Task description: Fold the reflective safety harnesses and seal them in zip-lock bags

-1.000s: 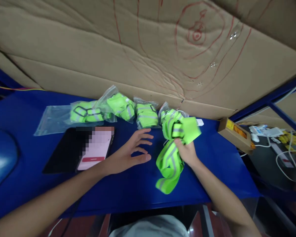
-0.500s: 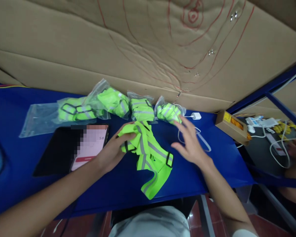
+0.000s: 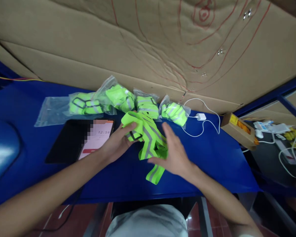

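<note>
A loose neon-green reflective vest [image 3: 148, 135] with grey stripes and a black buckle lies crumpled on the blue table [image 3: 207, 164]. My left hand [image 3: 118, 143] grips its left end, fingers curled round the fabric by the buckle. My right hand [image 3: 172, 153] lies open on the vest's right side, fingers stretched flat over the fabric. A strip of the vest trails toward the table's front edge.
Several bagged green vests [image 3: 120, 100] line the cardboard wall [image 3: 138, 42] behind. A phone [image 3: 96, 138] on a black tablet [image 3: 66, 141] lies at left. A white charger and cable [image 3: 202, 120] and a small cardboard box [image 3: 239, 130] lie at right.
The vest passed from my right hand to my left and moved left. My right hand let go, hovered open, then came down flat on the vest.
</note>
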Available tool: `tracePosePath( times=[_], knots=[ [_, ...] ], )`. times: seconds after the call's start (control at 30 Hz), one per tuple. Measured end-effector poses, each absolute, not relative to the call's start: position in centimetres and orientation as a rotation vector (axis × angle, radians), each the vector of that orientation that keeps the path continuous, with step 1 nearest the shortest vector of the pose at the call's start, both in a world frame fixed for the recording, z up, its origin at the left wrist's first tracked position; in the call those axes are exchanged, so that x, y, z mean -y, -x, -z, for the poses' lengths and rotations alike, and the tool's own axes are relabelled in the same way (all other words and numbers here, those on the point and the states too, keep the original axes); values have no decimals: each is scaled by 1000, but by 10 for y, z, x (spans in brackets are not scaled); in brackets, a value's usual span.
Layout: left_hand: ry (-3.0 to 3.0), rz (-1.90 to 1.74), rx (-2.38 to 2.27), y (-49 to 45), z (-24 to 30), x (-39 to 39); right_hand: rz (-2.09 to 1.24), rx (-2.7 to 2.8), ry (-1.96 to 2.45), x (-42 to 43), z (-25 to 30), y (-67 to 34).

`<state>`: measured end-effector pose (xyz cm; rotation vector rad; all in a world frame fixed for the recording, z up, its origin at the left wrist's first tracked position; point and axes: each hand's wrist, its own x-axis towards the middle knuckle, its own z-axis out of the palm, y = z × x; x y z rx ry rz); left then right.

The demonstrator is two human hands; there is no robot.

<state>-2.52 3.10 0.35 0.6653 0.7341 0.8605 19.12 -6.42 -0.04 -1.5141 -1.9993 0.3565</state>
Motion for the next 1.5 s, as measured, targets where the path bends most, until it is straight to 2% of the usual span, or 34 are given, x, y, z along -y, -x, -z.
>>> tracePosePath(
  times=[0.1,0.2,0.27,0.4,0.47,0.53,0.7,0.83,1.0,1.07,1.13,1.2,1.33,1.4,1.5],
  knots=[
    [-707,-774,-599,26,3,-29,-432,1972,1525,60,29,-156],
    [-753,-729,-526,29,7,-31,-561,1765,1573,55,36,-163],
    [-753,-740,-533,30,6,-32,-780,1621,1523,50,29,-182],
    [-792,-678,-550,30,0,-36,-1480,1350,1293,45,2,-222],
    [-892,-608,-576,31,-2,-38,-1645,1247,1264,45,-8,-236],
    [-994,-532,-609,34,-4,-41,-1644,1229,1286,45,-16,-249],
    [-1028,-356,-562,40,-4,-49,-1483,1351,1417,41,-24,-287],
    [-922,-382,-661,38,1,-49,-1153,1668,1688,38,-29,-315],
    [-857,-371,-729,35,6,-45,63,1676,1685,46,-40,-296],
    [-851,-331,-723,34,6,-41,282,1605,1535,53,-41,-265],
    [-857,-289,-721,34,5,-35,145,1893,1408,59,-35,-230],
    [-855,-244,-716,33,2,-31,-182,2060,1377,63,-22,-202],
    [-840,-125,-709,29,-3,-28,-952,1782,1455,59,10,-184],
    [-901,-166,-728,27,-3,-28,-1099,1547,1491,56,20,-189],
    [-1188,-455,-840,26,1,-28,-1026,1382,1550,55,19,-195]
  ],
)
